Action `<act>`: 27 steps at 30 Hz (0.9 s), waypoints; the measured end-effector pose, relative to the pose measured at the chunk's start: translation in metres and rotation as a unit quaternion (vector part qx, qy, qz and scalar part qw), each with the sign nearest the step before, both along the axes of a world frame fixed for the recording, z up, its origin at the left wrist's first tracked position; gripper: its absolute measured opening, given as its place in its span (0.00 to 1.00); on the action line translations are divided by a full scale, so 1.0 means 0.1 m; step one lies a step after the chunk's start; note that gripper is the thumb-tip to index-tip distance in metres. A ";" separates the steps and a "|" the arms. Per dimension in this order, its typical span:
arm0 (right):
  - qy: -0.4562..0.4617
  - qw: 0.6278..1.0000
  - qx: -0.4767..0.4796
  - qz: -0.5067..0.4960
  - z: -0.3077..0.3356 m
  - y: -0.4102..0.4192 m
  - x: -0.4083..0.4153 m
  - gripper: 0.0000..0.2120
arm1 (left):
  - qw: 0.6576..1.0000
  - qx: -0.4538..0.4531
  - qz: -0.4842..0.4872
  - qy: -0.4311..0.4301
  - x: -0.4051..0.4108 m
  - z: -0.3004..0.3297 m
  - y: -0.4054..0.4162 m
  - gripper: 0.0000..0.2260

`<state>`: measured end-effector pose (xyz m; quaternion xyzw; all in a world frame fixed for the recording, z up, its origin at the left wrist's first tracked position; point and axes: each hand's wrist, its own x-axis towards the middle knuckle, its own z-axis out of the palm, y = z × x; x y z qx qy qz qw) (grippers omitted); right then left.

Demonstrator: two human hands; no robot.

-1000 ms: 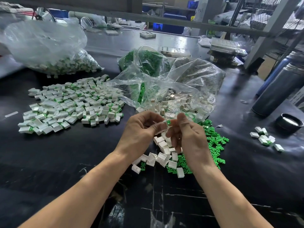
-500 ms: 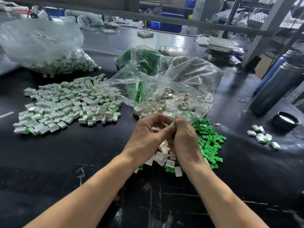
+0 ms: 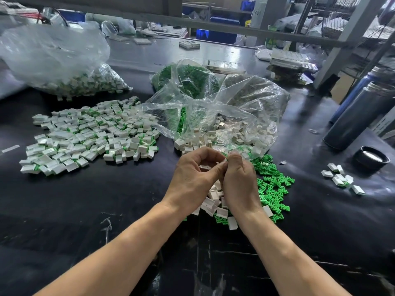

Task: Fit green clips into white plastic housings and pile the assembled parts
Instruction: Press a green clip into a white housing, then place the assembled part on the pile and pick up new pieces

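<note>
We see our left hand [image 3: 193, 180] and right hand [image 3: 238, 184] pressed together, fingers curled, apparently pinching a white housing [image 3: 204, 167] between them. Loose housings [image 3: 214, 205] and green clips [image 3: 273, 184] lie beneath; the assembled pile [image 3: 89, 135] sits far left.

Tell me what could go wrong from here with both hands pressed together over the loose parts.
1. The left hand and right hand hide the piece between their fingertips, so a misaligned clip could go unnoticed.
2. A dropped piece would likely land among the loose white housings and green clips below and be lost.
</note>
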<state>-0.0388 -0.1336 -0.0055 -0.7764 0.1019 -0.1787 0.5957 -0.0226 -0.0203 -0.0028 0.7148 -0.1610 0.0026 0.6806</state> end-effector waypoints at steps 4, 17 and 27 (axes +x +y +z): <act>0.001 1.000 0.010 -0.003 -0.01 0.01 0.02 0.28 | 1.000 -0.003 0.001 0.001 -0.01 0.00 0.00 0.03; 0.013 0.999 0.034 0.008 -0.02 0.01 0.02 0.27 | 1.000 -0.009 0.004 -0.003 0.00 -0.03 -0.01 0.03; -0.056 0.997 0.008 0.057 -0.01 -0.26 -0.01 0.16 | 0.999 0.012 0.038 0.003 0.09 -0.02 0.13 0.04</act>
